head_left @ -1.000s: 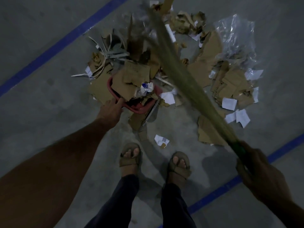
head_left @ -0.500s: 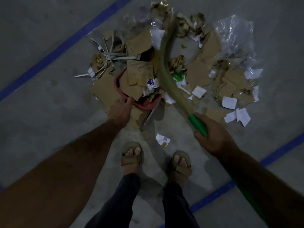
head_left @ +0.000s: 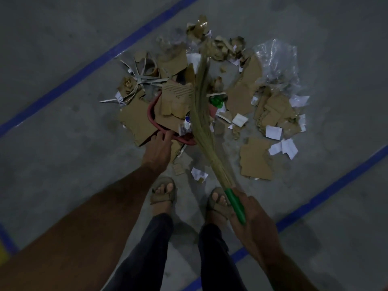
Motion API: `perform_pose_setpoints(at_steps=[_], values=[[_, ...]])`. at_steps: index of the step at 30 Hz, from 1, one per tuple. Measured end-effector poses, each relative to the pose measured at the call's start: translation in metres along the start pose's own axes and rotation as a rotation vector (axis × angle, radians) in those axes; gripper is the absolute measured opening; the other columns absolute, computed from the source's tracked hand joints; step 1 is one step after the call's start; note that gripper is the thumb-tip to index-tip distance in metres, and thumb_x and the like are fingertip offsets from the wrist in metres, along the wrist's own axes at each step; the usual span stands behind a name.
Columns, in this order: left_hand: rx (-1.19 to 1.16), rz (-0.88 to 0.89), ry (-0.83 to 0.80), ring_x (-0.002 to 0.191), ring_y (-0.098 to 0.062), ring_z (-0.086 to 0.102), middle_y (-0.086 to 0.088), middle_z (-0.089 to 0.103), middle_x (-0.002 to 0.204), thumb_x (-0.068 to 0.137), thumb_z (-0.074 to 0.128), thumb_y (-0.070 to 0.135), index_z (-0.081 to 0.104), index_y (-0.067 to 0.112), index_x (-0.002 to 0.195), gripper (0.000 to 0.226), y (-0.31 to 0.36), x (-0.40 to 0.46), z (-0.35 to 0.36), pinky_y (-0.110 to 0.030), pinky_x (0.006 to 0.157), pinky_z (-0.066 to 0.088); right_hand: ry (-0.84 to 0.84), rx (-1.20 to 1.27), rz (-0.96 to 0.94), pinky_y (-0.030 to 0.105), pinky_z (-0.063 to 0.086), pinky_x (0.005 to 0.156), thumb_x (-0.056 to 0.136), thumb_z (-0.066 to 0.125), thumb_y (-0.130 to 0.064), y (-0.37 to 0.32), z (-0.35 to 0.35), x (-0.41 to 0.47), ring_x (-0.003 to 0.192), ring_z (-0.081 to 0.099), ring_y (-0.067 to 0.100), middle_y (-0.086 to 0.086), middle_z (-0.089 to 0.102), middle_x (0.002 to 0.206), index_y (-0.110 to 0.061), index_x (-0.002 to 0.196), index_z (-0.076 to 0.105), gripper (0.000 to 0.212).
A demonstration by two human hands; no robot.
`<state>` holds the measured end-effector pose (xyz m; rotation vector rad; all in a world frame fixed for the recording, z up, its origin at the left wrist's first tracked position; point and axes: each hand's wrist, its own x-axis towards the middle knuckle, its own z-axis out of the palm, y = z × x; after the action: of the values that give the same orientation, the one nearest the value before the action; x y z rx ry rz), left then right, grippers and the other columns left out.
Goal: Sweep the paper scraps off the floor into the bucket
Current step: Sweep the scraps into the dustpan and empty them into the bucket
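Paper scraps (head_left: 273, 132) and torn cardboard pieces (head_left: 255, 162) lie heaped on the grey concrete floor (head_left: 63, 143) from about ten to two o'clock of the person's sandalled feet (head_left: 162, 193). Half buried at twelve o'clock, the red bucket (head_left: 151, 110) lies tipped on its side, cardboard filling its mouth. Left hand (head_left: 156, 150), its grip curled, holds the bucket's near rim. Right hand (head_left: 251, 215) has its grip wrapped round the green handle of a grass broom (head_left: 202, 122), whose bristles slant across the bucket toward twelve o'clock. A clear plastic bag (head_left: 277, 61) lies at two o'clock. Blue floor lines (head_left: 84, 68) run diagonally past.
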<state>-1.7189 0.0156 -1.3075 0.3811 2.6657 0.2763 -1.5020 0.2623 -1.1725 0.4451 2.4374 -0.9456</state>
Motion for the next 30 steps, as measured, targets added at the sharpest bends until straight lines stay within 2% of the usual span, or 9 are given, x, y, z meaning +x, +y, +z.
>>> perform_pose_setpoints(at_steps=[3,7,10,12,15,19,23,28,30], values=[[-0.030,-0.008,0.041,0.088,-0.034,0.050,-0.013,0.051,0.107,0.096,0.049,0.014,0.044,0.017,0.124,0.028,0.021,-0.025,-0.020,-0.041,0.064,0.040,0.069,0.005,-0.028,0.030,0.046,0.056,0.091,0.034,-0.067,-0.014,-0.015,-0.032,0.075,0.057,0.016,-0.007,0.049,0.092,-0.041,0.138,0.038,0.053],[-0.045,-0.037,0.062,0.091,-0.034,0.051,-0.014,0.052,0.107,0.095,0.049,0.013,0.044,0.017,0.123,0.028,0.057,-0.065,-0.063,-0.043,0.066,0.043,0.033,0.017,0.011,0.034,0.048,0.063,0.087,0.013,-0.081,-0.030,-0.055,-0.084,0.083,0.056,0.017,-0.006,0.048,0.096,-0.041,0.140,0.036,0.070],[-0.050,-0.046,0.081,0.090,-0.035,0.052,-0.015,0.053,0.106,0.095,0.048,0.012,0.043,0.016,0.125,0.031,0.085,-0.098,-0.103,-0.043,0.066,0.044,-0.030,-0.043,0.066,0.032,0.043,0.065,0.085,0.022,-0.070,-0.045,-0.097,-0.128,0.084,0.052,0.012,-0.010,0.043,0.099,-0.049,0.140,0.024,0.060],[-0.056,-0.051,0.109,0.088,-0.033,0.051,-0.015,0.052,0.105,0.096,0.046,0.012,0.043,0.015,0.126,0.031,0.106,-0.122,-0.131,-0.041,0.065,0.043,-0.020,-0.090,0.073,0.032,0.049,0.064,0.095,0.037,-0.055,-0.051,-0.121,-0.157,0.081,0.054,0.012,-0.008,0.046,0.099,-0.048,0.144,0.021,0.052],[-0.048,-0.050,0.156,0.085,-0.034,0.051,-0.015,0.052,0.104,0.097,0.046,0.010,0.044,0.014,0.127,0.031,0.137,-0.159,-0.170,-0.039,0.063,0.040,0.036,-0.138,0.061,0.034,0.053,0.062,0.098,0.050,-0.039,-0.052,-0.147,-0.200,0.075,0.057,0.015,-0.004,0.050,0.098,-0.048,0.146,0.017,0.059],[-0.057,-0.013,0.206,0.082,-0.030,0.050,-0.015,0.052,0.100,0.094,0.049,0.007,0.044,0.013,0.123,0.029,0.174,-0.208,-0.207,-0.039,0.062,0.042,0.115,-0.159,0.043,0.041,0.054,0.061,0.096,0.052,-0.035,-0.056,-0.168,-0.261,0.072,0.060,0.021,-0.003,0.049,0.098,-0.043,0.145,0.022,0.058],[-0.094,0.034,0.241,0.085,-0.030,0.050,-0.014,0.051,0.100,0.097,0.045,0.012,0.044,0.014,0.114,0.017,0.203,-0.263,-0.230,-0.045,0.066,0.049,0.173,-0.166,0.057,0.041,0.054,0.060,0.098,0.049,-0.038,-0.061,-0.171,-0.325,0.073,0.060,0.021,-0.003,0.048,0.098,-0.039,0.145,0.027,0.052],[-0.037,0.115,0.278,0.084,-0.038,0.051,-0.021,0.052,0.101,0.097,0.043,0.014,0.044,0.010,0.115,0.018,0.221,-0.334,-0.252,-0.043,0.061,0.040,0.287,-0.225,0.042,0.029,0.044,0.055,0.098,0.054,-0.034,-0.067,-0.161,-0.408,0.070,0.058,0.020,0.001,0.054,0.096,-0.034,0.149,0.034,0.055],[-0.016,0.131,0.282,0.083,-0.038,0.052,-0.022,0.052,0.101,0.094,0.046,0.011,0.043,0.010,0.116,0.022,0.225,-0.363,-0.259,-0.043,0.061,0.041,0.322,-0.226,0.032,0.026,0.040,0.055,0.097,0.055,-0.034,-0.070,-0.158,-0.444,0.070,0.057,0.019,0.003,0.058,0.099,-0.033,0.150,0.036,0.055]])
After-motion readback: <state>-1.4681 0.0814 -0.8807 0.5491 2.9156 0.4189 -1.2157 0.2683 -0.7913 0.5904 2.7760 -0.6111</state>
